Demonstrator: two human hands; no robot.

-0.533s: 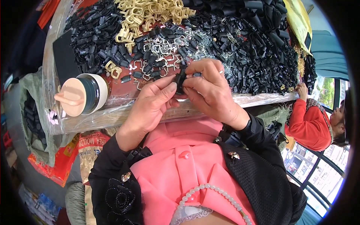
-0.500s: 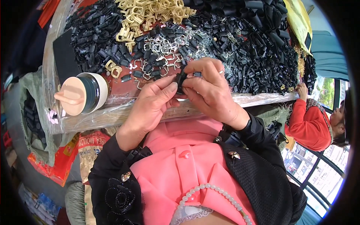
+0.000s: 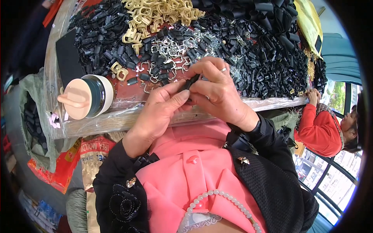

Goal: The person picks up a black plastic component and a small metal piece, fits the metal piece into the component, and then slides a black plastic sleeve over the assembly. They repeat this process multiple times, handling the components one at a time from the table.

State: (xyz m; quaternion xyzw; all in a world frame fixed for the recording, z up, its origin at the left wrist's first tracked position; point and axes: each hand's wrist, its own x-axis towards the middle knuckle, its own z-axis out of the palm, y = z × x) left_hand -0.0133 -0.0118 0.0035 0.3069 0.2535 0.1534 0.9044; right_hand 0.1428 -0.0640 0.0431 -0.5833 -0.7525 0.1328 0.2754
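Note:
Between my two hands, just above the table's near edge, is a small black plastic part (image 3: 189,84); its exact kind is partly covered by fingers. My left hand (image 3: 165,105) pinches it from the left, thumb on top. From the right, my right hand (image 3: 218,87) grips the same part with thumb and fingers, a ring on one finger. Just beyond my hands lie bent silver metal clips (image 3: 171,50) and loose black plastic pieces (image 3: 103,46). Beige plastic clip frames (image 3: 159,15) are heaped farther back.
A cup with a peach handled lid (image 3: 77,99) stands at the near left, beside a flat black object (image 3: 69,56). Small black parts (image 3: 268,66) spread over the right side. A yellow bag (image 3: 311,23) sits at the far right. A co-worker in a red sleeve (image 3: 320,128) is at the right edge.
The black part has tilted between my fingers, and my right hand's fingers have curled and shifted slightly around it. My left thumb has moved a little to the right.

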